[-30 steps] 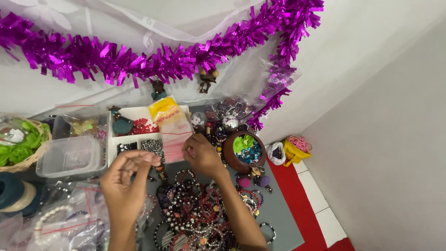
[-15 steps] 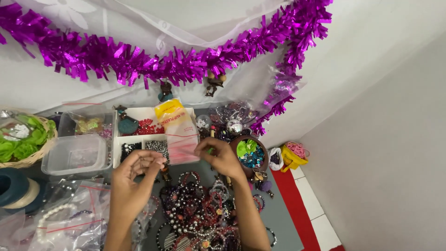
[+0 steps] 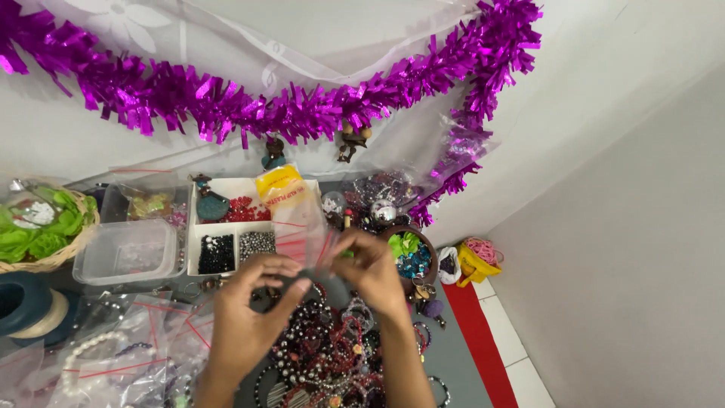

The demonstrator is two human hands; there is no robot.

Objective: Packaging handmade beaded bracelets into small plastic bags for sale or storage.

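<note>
Both hands, left (image 3: 253,313) and right (image 3: 370,272), meet above the bracelets (image 3: 325,355), pinching a small clear bag (image 3: 321,253) just before the white tray (image 3: 226,230).

Both forearms enter from the bottom edge, angled up and inward. Left hand (image 3: 253,321): back to camera, fingers curled, fingertips pointing right. Right hand (image 3: 370,272): fingers bent leftward. Fingertips of both hands meet at centre.

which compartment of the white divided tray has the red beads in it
The far compartment of the white divided tray, holding red beads beside a teal pendant. The two near compartments hold black beads and silvery grey beads instead.
</note>
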